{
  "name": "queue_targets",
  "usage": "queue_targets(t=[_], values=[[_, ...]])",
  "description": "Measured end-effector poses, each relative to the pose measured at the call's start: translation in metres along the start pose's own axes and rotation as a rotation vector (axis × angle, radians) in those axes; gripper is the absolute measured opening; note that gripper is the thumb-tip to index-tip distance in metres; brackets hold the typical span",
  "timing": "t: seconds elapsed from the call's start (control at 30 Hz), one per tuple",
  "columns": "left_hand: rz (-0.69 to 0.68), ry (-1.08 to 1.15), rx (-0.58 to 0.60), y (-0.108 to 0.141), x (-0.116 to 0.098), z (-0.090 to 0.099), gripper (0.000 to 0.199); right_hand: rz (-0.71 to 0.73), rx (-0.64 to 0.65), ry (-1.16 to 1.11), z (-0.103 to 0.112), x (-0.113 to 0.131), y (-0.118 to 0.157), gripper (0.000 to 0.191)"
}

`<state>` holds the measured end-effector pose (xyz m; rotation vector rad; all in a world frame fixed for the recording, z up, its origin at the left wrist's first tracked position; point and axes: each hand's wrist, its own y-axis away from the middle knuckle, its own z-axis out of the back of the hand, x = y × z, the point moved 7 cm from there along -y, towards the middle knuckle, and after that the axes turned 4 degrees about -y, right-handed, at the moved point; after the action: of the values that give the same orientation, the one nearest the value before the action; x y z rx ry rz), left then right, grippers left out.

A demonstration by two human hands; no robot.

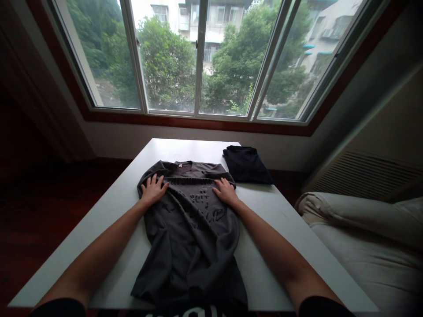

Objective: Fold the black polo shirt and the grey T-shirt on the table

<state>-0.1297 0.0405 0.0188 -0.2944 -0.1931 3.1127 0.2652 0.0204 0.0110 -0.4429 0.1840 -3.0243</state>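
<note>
Shirt (194, 233) near 1 folded garment (247, 166)

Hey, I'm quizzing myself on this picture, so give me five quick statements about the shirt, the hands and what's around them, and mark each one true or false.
1. The left hand rests on the grey shirt. True.
2. The right hand rests on the folded dark garment. False: it rests on the grey shirt.
3. The folded dark garment lies near the table's far right corner. True.
4. The grey shirt's collar is at the end nearest the person. False: it is at the far end, toward the window.
5. The grey shirt has dark lettering on it. True.
</note>
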Motion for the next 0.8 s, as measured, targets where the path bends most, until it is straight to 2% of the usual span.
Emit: queue_targets(t=[0.07, 0.17, 0.23, 0.27, 0.33, 0.4, 0.53, 0.67, 0.8], values=[[0.117, -0.038, -0.087, -0.008, 0.04, 0.012, 0.074, -0.04, -0.11, 0.031, 0.013, -0.005, 0.001, 0.057], [0.336, -0.057, -0.23, -0.011, 0.104, 0.028, 0.07, 0.013, -0.323, 0.067, 0.036, -0.001, 0.007, 0.051], [0.394, -0.047, -0.292, -0.012, 0.127, 0.035, 0.065, 0.073, -0.443, 0.059, 0.048, 0.004, 0.011, 0.047], [0.374, -0.046, -0.319, -0.012, 0.128, 0.037, 0.063, 0.089, -0.485, 0.044, 0.052, 0.006, 0.013, 0.045], [0.261, -0.046, -0.373, -0.014, 0.115, 0.04, 0.056, 0.099, -0.51, 0.008, 0.055, 0.005, 0.013, 0.04], [0.094, -0.031, -0.376, -0.017, 0.09, 0.037, 0.05, 0.103, -0.474, -0.015, 0.052, 0.003, 0.011, 0.032], [-0.223, 0.0, -0.202, -0.017, 0.044, 0.013, 0.048, 0.109, -0.357, -0.016, 0.043, -0.001, 0.008, 0.027], [-0.263, -0.053, -0.153, -0.013, 0.036, -0.003, 0.054, 0.09, -0.302, 0.004, 0.037, -0.003, 0.006, 0.026], [-0.26, -0.069, -0.153, -0.012, 0.037, -0.005, 0.055, 0.109, -0.328, -0.129, 0.042, 0.002, 0.0, 0.029]])
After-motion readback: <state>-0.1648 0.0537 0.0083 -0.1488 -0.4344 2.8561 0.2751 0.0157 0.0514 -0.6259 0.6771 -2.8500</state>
